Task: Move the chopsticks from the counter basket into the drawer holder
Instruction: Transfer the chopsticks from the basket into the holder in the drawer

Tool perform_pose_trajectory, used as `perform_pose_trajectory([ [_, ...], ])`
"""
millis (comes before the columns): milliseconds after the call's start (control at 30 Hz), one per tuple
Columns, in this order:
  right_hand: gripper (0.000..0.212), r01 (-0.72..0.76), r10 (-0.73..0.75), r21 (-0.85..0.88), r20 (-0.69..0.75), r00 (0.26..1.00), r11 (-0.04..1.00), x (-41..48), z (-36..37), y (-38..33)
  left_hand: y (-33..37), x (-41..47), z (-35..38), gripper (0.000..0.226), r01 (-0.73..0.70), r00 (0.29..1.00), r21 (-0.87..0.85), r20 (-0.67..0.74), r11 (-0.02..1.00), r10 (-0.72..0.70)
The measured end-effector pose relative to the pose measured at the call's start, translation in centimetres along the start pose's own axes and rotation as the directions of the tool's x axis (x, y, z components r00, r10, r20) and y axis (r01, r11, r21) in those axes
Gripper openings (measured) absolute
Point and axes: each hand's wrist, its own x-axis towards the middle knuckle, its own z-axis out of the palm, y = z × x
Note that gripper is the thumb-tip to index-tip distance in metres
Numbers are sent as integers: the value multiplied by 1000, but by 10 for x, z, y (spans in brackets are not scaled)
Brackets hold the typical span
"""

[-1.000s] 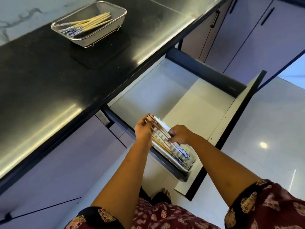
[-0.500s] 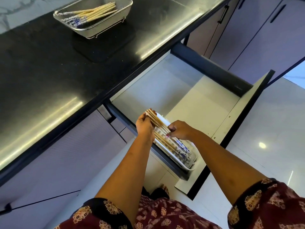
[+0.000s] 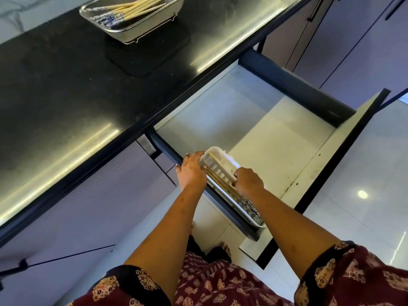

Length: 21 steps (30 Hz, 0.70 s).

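A white slotted drawer holder (image 3: 217,151) sits at the near left corner of the open drawer (image 3: 254,120). A bundle of wooden chopsticks (image 3: 221,183) with blue patterned ends lies lengthwise in it. My right hand (image 3: 250,181) is curled over the bundle's middle, fingertips pinching it. My left hand (image 3: 191,171) lies flat with fingers spread against the holder's left side, holding nothing. More chopsticks (image 3: 138,8) lie in the metal mesh basket (image 3: 141,29) on the black counter, far from both hands.
The black counter (image 3: 66,85) overhangs the drawer's back. The drawer front (image 3: 326,173) stands out to the right over a glossy tiled floor (image 3: 364,217). Purple cabinet doors (image 3: 353,40) with dark handles fill the upper right. My patterned sleeves fill the bottom.
The bundle has gone down from a raised tilt to lie in the holder. My left hand has let go of its wooden ends and spread flat beside the holder. The view has shifted.
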Motion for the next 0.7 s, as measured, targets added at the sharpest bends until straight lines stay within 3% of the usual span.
perform_pose_trajectory([
  [233,29,29,-28,-28,40,999,999,5,11,-3,-3,-5,-8,49,37,997,105,68,994,-45],
  [400,28,58,-58,-7,6,998,998,4,13,2,-2,-4,-11,51,37,994,131,95,991,-49],
  [700,29,141,-155,-132,-102,983,981,-7,18,5,-2,-2,-13,51,9,992,150,126,989,-29],
])
